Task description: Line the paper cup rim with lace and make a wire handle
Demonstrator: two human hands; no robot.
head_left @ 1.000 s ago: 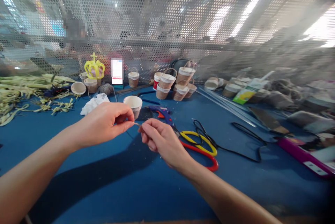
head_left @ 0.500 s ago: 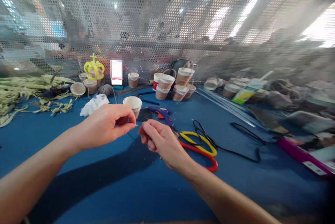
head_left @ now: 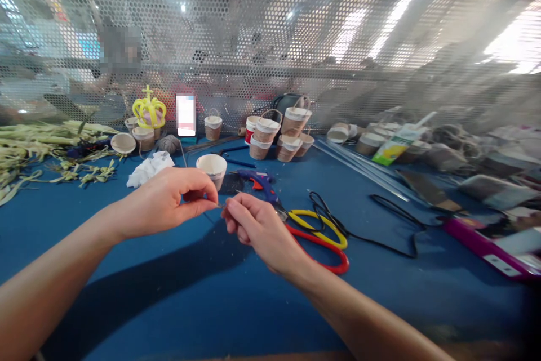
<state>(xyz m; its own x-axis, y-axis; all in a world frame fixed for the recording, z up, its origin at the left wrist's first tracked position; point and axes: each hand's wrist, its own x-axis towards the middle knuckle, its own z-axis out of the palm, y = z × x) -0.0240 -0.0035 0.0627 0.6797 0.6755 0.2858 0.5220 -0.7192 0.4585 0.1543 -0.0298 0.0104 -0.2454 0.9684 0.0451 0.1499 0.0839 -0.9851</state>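
Observation:
Over the middle of the blue table, my left hand (head_left: 169,200) pinches one end of a thin brownish strand (head_left: 220,206) between thumb and forefinger. My right hand (head_left: 260,228) is closed on the same strand just to the right, thumb over its curled fingers. Only a short bit of it shows between the two hands, and its exact kind is too small to tell. Behind my left fingertips stands a paper cup (head_left: 212,165) with a white inside. A blue glue gun (head_left: 264,181) lies just beyond my right hand. Scissors (head_left: 344,262) with red and yellow handles lie beside my right wrist, partly covered.
Small handled buckets (head_left: 258,147) stand along the back by a perforated metal screen (head_left: 253,29). At left are dried plant stalks (head_left: 54,138), crumpled white tissue (head_left: 150,166) and a grey yarn ball (head_left: 169,144). A lit phone (head_left: 186,113) stands behind. Black cable (head_left: 372,240) runs rightward.
Both hands keep their pinch on the strand and have barely moved. The whole view has shifted very slightly.

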